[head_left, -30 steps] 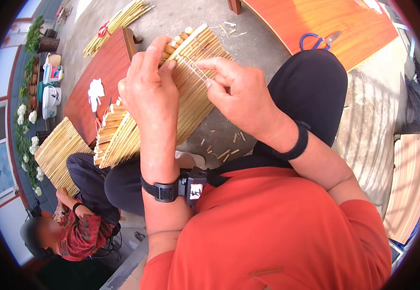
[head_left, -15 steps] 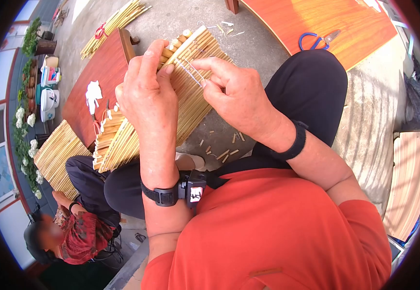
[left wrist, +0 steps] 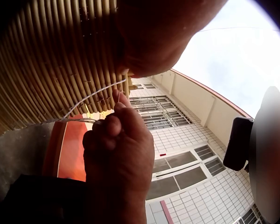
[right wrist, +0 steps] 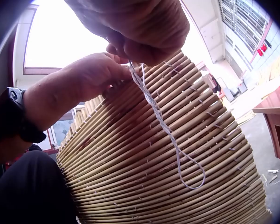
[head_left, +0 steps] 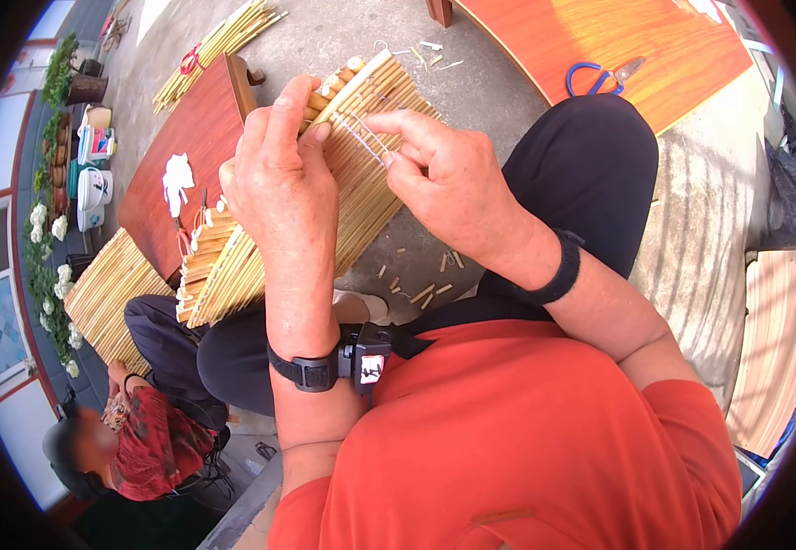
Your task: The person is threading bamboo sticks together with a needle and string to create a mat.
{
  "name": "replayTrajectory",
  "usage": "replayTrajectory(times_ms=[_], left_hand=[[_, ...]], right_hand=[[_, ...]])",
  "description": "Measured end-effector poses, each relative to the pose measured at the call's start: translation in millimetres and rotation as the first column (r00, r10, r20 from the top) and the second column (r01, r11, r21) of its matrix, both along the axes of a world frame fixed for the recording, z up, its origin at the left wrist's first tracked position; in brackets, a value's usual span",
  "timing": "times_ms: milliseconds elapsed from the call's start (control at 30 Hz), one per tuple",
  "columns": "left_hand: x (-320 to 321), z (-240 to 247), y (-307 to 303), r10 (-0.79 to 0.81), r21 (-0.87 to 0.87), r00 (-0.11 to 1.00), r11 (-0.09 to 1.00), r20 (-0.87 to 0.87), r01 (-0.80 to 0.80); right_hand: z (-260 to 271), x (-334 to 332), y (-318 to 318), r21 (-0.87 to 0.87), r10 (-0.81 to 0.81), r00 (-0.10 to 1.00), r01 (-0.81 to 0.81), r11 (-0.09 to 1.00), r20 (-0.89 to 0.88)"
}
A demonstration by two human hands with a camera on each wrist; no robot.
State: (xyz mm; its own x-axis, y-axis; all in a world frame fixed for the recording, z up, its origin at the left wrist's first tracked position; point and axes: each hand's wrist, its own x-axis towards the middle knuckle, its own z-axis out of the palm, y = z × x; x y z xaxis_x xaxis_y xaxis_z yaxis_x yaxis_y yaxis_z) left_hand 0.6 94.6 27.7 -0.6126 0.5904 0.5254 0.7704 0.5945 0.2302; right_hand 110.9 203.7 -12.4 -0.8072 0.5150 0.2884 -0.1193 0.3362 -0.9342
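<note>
A mat of thin reed sticks [head_left: 361, 192], bound in rows with white thread, slants across the lap. At its top edge the left hand [head_left: 283, 174] grips the mat, thumb on the near face and fingers over the rim. Thumb and forefinger of the right hand [head_left: 448, 179] pinch a white string [head_left: 361, 137] drawn from that edge. In the right wrist view the doubled white string [right wrist: 151, 102] hangs down the mat face and ends in a loose loop. Seen from the left wrist, the right hand [left wrist: 121, 144] is just beside the mat's edge.
Blue-handled scissors [head_left: 604, 78] lie on a wooden table [head_left: 545, 27] at the upper right. Another low wooden table [head_left: 150, 165] stands left, with a white cloth [head_left: 178, 179] on it. A person [head_left: 155, 440] sits lower left by another reed mat [head_left: 114, 289]. Cut stick ends [head_left: 424, 295] litter the floor.
Both hands and the mat shifted slightly left in the head view, then stayed nearly still. The left hand keeps its grip on the mat and the right its pinch on the string.
</note>
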Motion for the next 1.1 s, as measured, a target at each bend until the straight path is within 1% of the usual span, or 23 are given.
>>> replayTrajectory(times_ms=[200, 267, 300, 367, 400, 467, 500, 567, 600, 667, 800, 867, 1000, 1100], left_hand=[[1, 0, 0, 0.005, 0.007, 1.000, 1.000, -0.005, -0.005], [3, 0, 0, 0.007, 0.016, 1.000, 1.000, 0.014, -0.007], [5, 1, 0, 0.006, 0.018, 1.000, 1.000, 0.015, -0.006], [8, 1, 0, 0.002, 0.033, 0.998, 0.999, 0.057, -0.004], [8, 1, 0, 0.002, 0.035, 0.998, 0.999, 0.057, -0.004], [7, 4, -2, -0.016, 0.023, 0.992, 1.000, 0.126, 0.013], [7, 4, -1, -0.017, 0.027, 0.992, 1.000, 0.123, 0.014], [7, 3, -2, -0.012, 0.041, 0.991, 0.999, 0.136, 0.007], [8, 4, -2, -0.011, 0.041, 0.991, 0.999, 0.133, 0.006], [11, 4, -1, 0.009, 0.034, 0.994, 0.999, 0.105, -0.013], [12, 4, -1, 0.011, -0.014, 0.997, 1.000, 0.078, -0.010], [12, 2, -1, 0.001, 0.012, 0.998, 1.000, 0.064, -0.002], [13, 2, -1, -0.010, 0.045, 0.997, 0.999, 0.075, 0.006], [17, 4, 0, 0.015, 0.020, 0.996, 1.000, 0.086, -0.017]], right_hand=[[8, 0, 1, -0.010, -0.009, 1.000, 0.009, 1.000, 0.000], [10, 0, 2, -0.073, -0.012, 1.000, 0.011, 0.997, -0.005], [10, -1, 2, -0.071, -0.013, 1.000, 0.012, 0.997, -0.004], [12, -2, -1, -0.146, -0.026, 0.999, 0.030, 0.989, 0.029], [12, -3, -1, -0.144, -0.026, 0.999, 0.030, 0.989, 0.029], [10, -3, -1, -0.311, 0.064, 0.995, -0.037, 0.950, 0.075], [7, -4, 0, -0.307, 0.062, 0.995, -0.037, 0.951, 0.072], [-1, -5, 1, -0.447, 0.106, 0.994, -0.101, 0.889, -0.013], [2, -2, 3, -0.447, 0.107, 0.994, -0.103, 0.888, -0.015], [11, 5, 7, -0.610, 0.159, 0.984, -0.076, 0.789, 0.084], [9, 7, 6, -0.622, 0.202, 0.974, -0.095, 0.777, 0.104], [13, 5, 6, -0.605, 0.167, 0.982, -0.079, 0.792, 0.091], [13, 3, 5, -0.593, 0.153, 0.984, -0.069, 0.803, 0.093], [16, 4, 7, -0.565, 0.151, 0.979, -0.046, 0.824, 0.140]])
